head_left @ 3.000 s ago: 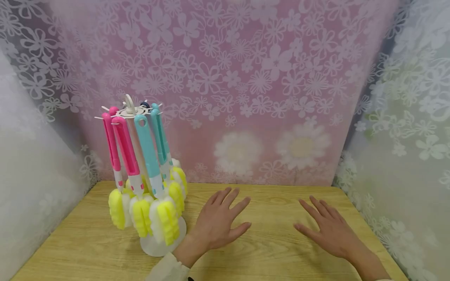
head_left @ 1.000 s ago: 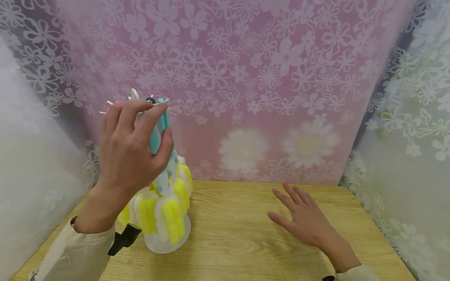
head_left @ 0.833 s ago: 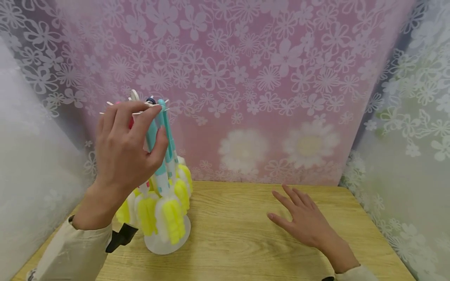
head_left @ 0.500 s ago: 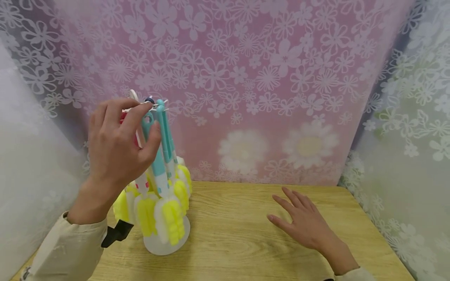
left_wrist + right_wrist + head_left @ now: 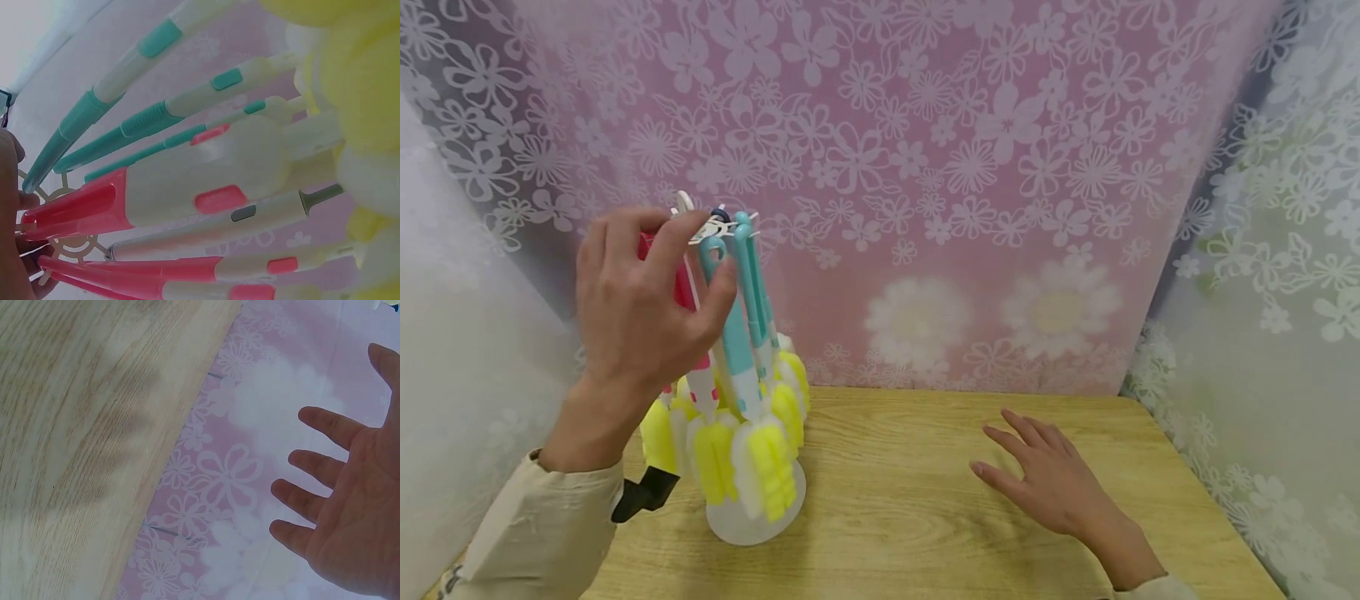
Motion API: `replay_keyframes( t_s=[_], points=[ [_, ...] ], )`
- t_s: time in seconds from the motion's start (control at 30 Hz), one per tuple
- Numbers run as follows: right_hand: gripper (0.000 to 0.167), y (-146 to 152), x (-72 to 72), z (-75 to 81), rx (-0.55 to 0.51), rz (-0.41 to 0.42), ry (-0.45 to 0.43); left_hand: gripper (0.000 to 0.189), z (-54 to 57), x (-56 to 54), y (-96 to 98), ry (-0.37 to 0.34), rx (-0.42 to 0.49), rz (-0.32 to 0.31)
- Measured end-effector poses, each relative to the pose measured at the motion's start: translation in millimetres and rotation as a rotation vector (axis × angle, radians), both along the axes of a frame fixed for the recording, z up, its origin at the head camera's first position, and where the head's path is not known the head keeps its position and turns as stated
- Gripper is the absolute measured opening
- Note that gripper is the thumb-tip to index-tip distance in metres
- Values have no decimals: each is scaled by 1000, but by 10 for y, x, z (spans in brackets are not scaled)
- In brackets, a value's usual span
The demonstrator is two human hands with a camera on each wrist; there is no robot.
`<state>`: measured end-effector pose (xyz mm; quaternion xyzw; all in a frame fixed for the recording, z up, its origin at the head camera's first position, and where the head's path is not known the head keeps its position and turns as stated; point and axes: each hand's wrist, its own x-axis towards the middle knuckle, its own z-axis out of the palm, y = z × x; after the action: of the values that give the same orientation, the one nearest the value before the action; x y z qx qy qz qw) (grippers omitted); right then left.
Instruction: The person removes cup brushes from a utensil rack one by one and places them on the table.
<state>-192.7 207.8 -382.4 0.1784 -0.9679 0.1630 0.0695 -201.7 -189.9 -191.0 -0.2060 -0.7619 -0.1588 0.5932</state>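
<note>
A white rotating rack (image 5: 741,532) stands at the left of the table, hung with sponge-headed bottle brushes. My left hand (image 5: 632,312) is raised at its top, fingers bent loosely over the handle of a pink brush (image 5: 685,287), thumb spread away from the index finger. A teal brush (image 5: 737,346) hangs just right of the thumb. In the left wrist view, fingertips lie close by the upper end of a pink handle (image 5: 94,203) and the rack's slotted disc (image 5: 78,244). My right hand (image 5: 1052,483) hovers above the table's right side, fingers spread, holding nothing.
The wooden table (image 5: 895,467) reaches back to a pink flowered curtain (image 5: 925,167). Pale flowered sheets (image 5: 1292,333) enclose both sides. Yellow and white sponge heads (image 5: 767,471) crowd around the rack's foot. A brush with a grey handle (image 5: 181,231) hangs among the others.
My left hand has risen from over the table to the top of the rack, then slid a little left, uncovering more of the teal handle. The right hand has shifted slightly left. The brushes still hang.
</note>
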Motion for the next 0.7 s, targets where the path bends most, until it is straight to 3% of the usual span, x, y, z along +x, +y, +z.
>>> replay_keyframes(
  t_s=[0.2,0.53,0.7],
  points=[
    [67,0,2,-1,4,-2,5,48,50,25,-29,-44,-13,31],
    [66,-150,-47,-18,-10,22,22,38,133,128,-49,-294,-50,100],
    [64,-282,-56,-46,-55,35,19,37,110,132,-20,-304,-45,103]
  ],
)
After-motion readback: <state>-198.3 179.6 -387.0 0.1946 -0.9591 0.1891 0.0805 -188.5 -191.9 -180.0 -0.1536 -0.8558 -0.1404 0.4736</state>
